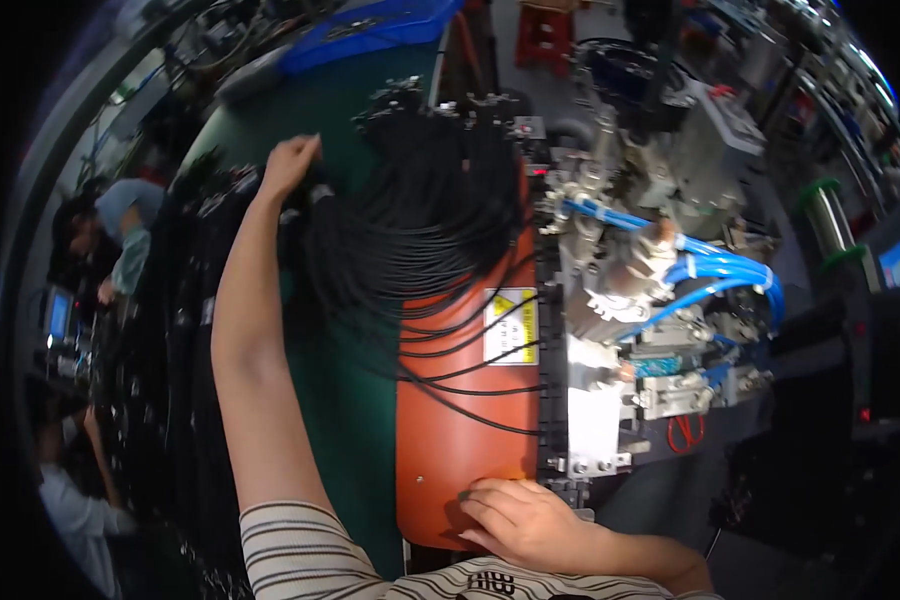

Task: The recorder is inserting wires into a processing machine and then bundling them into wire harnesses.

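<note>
My left hand (292, 165) reaches far forward, fingers curled closed, beside the left end of a thick bundle of black cables (410, 230). What the fingers hold, if anything, is hidden. The cables drape in loops over an orange panel (450, 430), and several run to a dark rail (550, 360) along the machine's edge. At the panel's near end, my right hand (520, 520) lies with its fingers stretched over the orange surface. Small metallic ends (400, 95) show at the far side of the bundle.
On the right stands a machine with metal cylinders and blue air tubes (720, 270). More black cables (190, 300) hang along the left of the green table (345, 440). A blue tray (370, 35) is at the far end. Other people (80, 510) sit at the left.
</note>
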A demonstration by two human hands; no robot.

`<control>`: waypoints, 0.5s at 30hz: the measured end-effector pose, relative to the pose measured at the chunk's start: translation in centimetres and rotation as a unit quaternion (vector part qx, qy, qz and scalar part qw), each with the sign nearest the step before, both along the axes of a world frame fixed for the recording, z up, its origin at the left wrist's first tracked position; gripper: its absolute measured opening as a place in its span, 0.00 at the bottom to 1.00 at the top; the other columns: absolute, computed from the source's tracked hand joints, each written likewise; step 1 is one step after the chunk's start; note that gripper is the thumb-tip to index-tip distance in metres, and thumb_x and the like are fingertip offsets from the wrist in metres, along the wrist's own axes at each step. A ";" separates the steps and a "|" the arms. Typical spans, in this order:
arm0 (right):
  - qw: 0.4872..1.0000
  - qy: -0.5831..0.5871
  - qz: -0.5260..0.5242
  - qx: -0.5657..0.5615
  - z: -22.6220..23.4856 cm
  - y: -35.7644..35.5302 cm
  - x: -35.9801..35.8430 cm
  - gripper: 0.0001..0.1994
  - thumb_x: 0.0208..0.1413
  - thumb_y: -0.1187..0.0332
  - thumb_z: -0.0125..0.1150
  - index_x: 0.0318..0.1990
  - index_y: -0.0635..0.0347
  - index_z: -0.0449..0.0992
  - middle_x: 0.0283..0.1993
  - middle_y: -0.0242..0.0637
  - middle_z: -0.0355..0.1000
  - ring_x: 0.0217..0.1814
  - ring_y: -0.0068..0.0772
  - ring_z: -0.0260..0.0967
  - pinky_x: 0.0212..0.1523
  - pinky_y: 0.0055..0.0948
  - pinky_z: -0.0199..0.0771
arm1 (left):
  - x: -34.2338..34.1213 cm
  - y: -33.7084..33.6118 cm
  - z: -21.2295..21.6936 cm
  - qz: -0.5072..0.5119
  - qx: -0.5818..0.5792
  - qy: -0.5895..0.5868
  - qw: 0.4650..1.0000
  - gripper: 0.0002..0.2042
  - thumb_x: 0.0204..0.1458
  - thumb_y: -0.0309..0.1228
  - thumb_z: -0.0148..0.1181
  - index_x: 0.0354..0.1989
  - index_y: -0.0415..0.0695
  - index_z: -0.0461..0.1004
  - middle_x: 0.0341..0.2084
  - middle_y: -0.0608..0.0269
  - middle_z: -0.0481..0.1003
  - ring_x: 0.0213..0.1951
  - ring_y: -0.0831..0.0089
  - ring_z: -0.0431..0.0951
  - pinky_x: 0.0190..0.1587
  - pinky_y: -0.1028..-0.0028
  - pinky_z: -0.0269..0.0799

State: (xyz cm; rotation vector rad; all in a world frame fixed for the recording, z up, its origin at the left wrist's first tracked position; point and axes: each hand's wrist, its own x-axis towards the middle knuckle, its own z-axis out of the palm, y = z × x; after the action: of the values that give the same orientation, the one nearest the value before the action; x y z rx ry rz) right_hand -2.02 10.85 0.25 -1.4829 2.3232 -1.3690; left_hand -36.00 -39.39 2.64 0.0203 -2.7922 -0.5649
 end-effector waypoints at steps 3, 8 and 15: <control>0.999 0.002 -0.008 0.043 -0.4 -0.7 -0.8 0.17 0.48 0.64 0.71 0.42 0.63 0.76 0.44 0.41 0.75 0.49 0.39 0.74 0.44 0.32 0.74 | 5.4 0.4 -5.3 0.008 0.225 -0.018 0.974 0.20 0.61 0.44 0.54 0.50 0.41 0.78 0.44 0.62 0.80 0.47 0.74 0.78 0.52 0.73 0.71; 0.997 0.001 0.007 0.072 0.6 -1.5 -0.3 0.15 0.45 0.72 0.69 0.41 0.64 0.75 0.41 0.43 0.74 0.47 0.45 0.74 0.44 0.37 0.74 | 5.9 4.1 -5.7 -0.052 -0.055 0.087 0.993 0.16 0.60 0.43 0.51 0.49 0.50 0.79 0.53 0.63 0.75 0.58 0.61 0.72 0.63 0.66 0.62; 0.995 0.002 -0.016 0.099 1.3 -1.7 0.3 0.14 0.51 0.76 0.66 0.45 0.64 0.75 0.45 0.49 0.75 0.47 0.51 0.73 0.50 0.39 0.73 | 8.7 9.2 -3.9 0.060 0.008 -0.008 0.998 0.26 0.53 0.56 0.48 0.40 0.48 0.83 0.41 0.53 0.80 0.48 0.56 0.78 0.56 0.57 0.64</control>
State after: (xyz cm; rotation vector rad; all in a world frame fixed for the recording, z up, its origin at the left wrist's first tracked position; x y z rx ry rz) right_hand -1.67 9.17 1.54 -1.3964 2.4134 -1.1059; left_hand -27.33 -30.24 -1.27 0.1951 -2.7791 -0.5602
